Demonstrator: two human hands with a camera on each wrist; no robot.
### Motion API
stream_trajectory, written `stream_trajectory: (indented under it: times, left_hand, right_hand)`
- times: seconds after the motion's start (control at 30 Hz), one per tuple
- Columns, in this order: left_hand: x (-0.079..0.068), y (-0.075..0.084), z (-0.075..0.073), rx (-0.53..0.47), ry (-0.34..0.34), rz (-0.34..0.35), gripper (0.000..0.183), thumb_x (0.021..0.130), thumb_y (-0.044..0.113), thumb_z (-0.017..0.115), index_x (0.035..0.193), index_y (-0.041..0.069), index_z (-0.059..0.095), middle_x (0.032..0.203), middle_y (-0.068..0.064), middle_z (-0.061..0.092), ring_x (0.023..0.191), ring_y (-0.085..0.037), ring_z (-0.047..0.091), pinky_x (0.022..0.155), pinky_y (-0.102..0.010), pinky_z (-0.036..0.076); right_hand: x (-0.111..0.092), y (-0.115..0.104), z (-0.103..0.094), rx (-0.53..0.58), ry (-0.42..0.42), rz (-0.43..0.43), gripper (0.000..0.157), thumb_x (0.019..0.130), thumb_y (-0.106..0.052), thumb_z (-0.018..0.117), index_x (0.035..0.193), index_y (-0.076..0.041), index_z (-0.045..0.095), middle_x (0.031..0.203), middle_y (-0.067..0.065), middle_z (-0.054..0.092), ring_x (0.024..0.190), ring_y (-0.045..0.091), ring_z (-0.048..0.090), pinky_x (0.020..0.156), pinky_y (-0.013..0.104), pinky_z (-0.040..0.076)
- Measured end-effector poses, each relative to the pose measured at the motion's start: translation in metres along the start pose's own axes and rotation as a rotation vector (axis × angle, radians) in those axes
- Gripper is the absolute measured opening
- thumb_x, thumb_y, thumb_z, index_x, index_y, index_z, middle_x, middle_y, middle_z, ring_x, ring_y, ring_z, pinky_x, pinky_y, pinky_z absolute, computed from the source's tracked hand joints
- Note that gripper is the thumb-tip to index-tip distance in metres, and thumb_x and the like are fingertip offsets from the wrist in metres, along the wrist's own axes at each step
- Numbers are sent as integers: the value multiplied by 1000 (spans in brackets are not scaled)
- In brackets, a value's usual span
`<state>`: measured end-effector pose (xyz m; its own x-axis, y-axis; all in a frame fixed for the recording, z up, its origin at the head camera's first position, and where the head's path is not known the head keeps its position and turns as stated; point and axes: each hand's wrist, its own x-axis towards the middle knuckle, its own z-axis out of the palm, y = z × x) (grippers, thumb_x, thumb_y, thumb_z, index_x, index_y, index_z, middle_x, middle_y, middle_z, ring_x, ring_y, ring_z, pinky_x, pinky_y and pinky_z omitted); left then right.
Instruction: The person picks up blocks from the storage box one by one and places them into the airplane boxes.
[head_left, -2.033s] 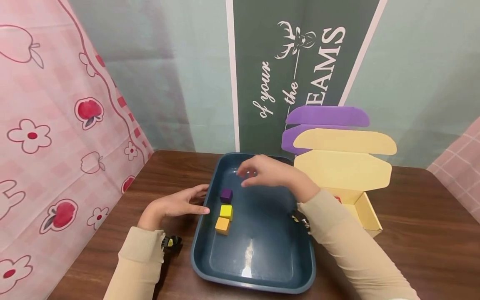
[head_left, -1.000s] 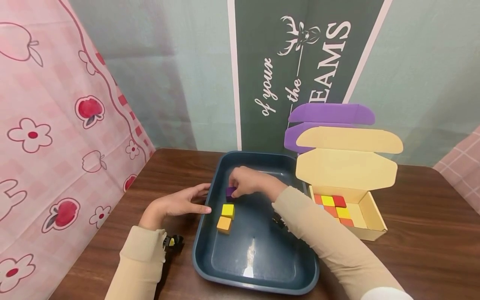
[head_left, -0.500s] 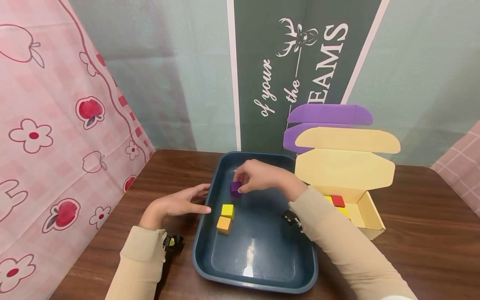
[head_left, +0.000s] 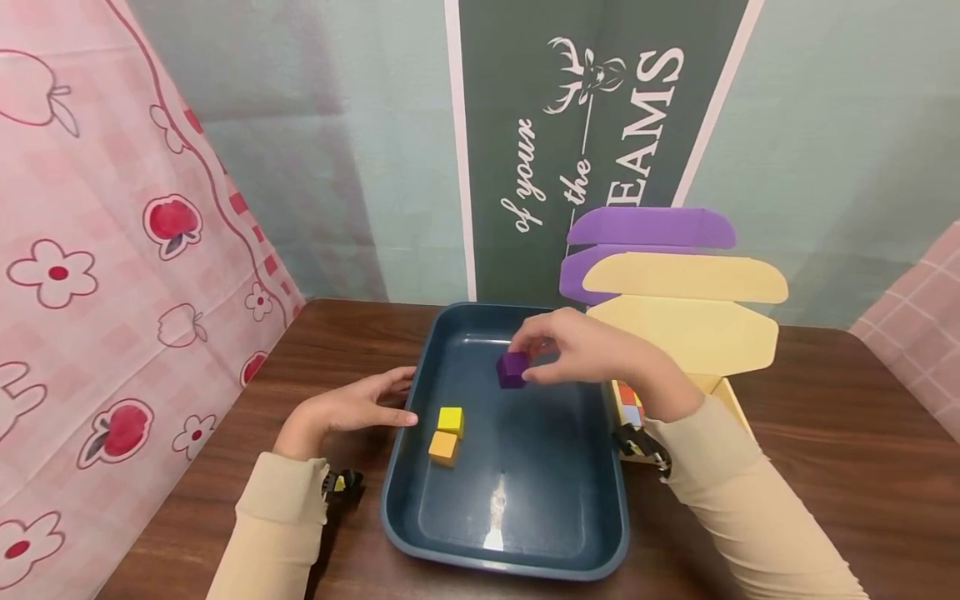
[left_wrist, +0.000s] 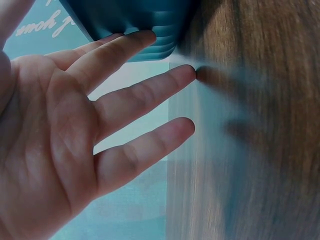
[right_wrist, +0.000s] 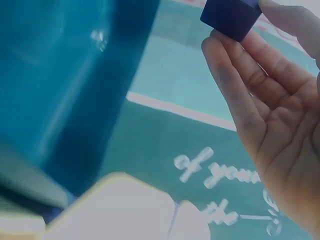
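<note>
My right hand [head_left: 581, 348] pinches a purple cube [head_left: 512, 371] between thumb and fingertips, above the far right part of a blue tray [head_left: 517, 571]. In the right wrist view the purple cube [right_wrist: 231, 19] sits at the tips of the fingers. My left hand [head_left: 360, 407] rests at the tray's left rim, fingers stretched and thumb over the edge. From the left wrist, the fingertips [left_wrist: 147, 36] of that hand show against the tray's outer wall. A yellow cube [head_left: 451, 419] and an orange cube [head_left: 443, 448] lie side by side in the tray's left half.
Right of the tray stands a cream box [head_left: 735, 404] with its lid up, partly hidden by my right forearm; red, orange and blue blocks [head_left: 630, 404] show inside. A purple box lid [head_left: 652, 227] rises behind it. Everything stands on a brown wooden table [head_left: 847, 417].
My right hand reached down to the purple cube, took hold of it, lifted it and carried it right toward the cream box. The left hand has stayed at the tray rim.
</note>
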<state>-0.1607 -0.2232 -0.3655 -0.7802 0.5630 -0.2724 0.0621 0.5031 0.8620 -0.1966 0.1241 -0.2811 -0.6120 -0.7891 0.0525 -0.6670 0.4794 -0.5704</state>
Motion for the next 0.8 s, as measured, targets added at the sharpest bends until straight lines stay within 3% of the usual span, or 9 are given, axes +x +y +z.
stream_trajectory:
  times: [0.23,0.5,0.67,0.8]
  left_hand:
    - [0,-2,0,-3,-1,-5,85,93,33,70,157,6,21,160,-21,31,148,-45,27,117,-63,29]
    - [-1,-1,-1,-6,-2,8,84,93,31,70,157,6,21,159,-21,32,148,-45,28,117,-63,29]
    - [-1,-2,-1,-6,-4,13,84,93,31,70,157,6,21,159,-22,32,147,-45,29,117,-63,29]
    - [0,-3,-1,2,-2,17,83,93,31,69,157,5,21,159,-22,33,147,-45,29,117,-63,30]
  right_hand:
    - [-41,0,-19,-80,89,36,28,85,-13,77,113,-14,71,103,-4,70,101,16,70,91,41,59]
    - [-108,23,-29,-151,248,18,30,82,-11,81,107,-24,70,99,-17,69,93,2,65,83,23,59]
    - [-153,47,-25,-200,320,102,37,80,-9,82,106,-31,68,99,-19,68,93,-4,60,77,15,53]
    - [-182,69,-20,-290,352,199,37,75,-9,85,104,-27,69,94,-19,66,82,-5,54,66,11,45]
